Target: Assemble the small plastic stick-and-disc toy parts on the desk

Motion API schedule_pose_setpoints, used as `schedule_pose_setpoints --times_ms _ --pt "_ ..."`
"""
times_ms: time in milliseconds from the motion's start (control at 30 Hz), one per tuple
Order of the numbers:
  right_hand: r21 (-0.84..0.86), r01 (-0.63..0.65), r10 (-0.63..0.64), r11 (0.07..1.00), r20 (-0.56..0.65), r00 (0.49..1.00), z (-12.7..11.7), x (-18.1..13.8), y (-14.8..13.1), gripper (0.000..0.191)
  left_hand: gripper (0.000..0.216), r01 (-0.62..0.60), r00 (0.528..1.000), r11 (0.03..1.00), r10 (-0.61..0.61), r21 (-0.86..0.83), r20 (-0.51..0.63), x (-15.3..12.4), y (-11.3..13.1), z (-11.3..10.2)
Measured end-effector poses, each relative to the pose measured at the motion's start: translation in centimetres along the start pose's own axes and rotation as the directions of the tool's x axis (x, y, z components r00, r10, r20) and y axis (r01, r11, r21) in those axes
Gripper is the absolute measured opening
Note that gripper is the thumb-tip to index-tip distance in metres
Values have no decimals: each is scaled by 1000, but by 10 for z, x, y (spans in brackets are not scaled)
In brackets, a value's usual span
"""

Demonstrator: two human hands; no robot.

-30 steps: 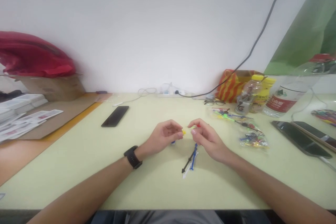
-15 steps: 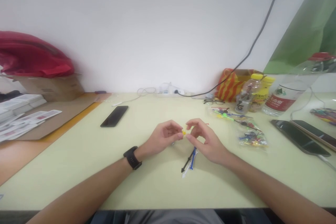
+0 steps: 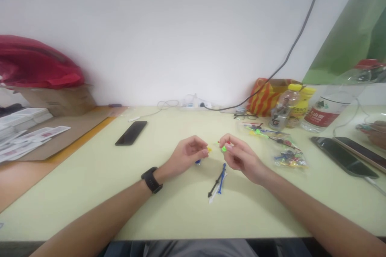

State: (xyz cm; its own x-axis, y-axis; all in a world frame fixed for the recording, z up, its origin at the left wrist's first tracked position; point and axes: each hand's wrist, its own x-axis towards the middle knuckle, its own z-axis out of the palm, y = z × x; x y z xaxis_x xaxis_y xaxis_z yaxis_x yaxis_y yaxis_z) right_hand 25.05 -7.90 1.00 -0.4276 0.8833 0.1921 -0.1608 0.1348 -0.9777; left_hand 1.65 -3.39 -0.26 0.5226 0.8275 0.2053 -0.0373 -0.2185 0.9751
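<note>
My left hand [image 3: 190,154] pinches a small yellow plastic piece [image 3: 209,149] between thumb and fingertips. A small blue piece [image 3: 198,162] shows just below these fingers, partly hidden. Opposite it, the thumb and forefinger of my right hand [image 3: 241,156] are closed at a small bright green plastic piece [image 3: 224,149]; whether it is off the table cannot be told. A red piece [image 3: 228,142] peeks out behind the right fingers. Between my forearms lie thin arrow-shaped plastic sticks: a black one [image 3: 214,186], a blue one [image 3: 222,180] and a white one [image 3: 212,198].
Clear bags of coloured plastic parts [image 3: 290,159] lie to the right, near eyeglasses [image 3: 245,117] and bottles [image 3: 283,108]. Phones [image 3: 343,156] rest at far right, another phone [image 3: 131,133] at left. A power strip [image 3: 193,105] sits against the wall.
My right hand has drawn slightly away from the left and turned, its fingers now at the green piece. My left hand stays nearly in place with the yellow piece.
</note>
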Motion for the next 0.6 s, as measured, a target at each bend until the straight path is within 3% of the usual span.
schedule_pose_setpoints --times_ms 100,200,333,600 --pt "-61 52 -59 997 -120 991 0 5 4 30 28 3 1000 1000 -3 -7 4 0 0 0" --pt "-197 85 -119 977 -168 979 1 9 11 35 27 -4 1000 1000 4 -4 20 -1 0 0" --pt "-355 96 -153 930 -134 979 5 8 16 34 25 -20 999 1000 20 7 41 -2 2 1" --pt "-424 109 -164 899 -95 982 8 5 13 26 25 -30 998 1000 29 7 62 -3 3 2"
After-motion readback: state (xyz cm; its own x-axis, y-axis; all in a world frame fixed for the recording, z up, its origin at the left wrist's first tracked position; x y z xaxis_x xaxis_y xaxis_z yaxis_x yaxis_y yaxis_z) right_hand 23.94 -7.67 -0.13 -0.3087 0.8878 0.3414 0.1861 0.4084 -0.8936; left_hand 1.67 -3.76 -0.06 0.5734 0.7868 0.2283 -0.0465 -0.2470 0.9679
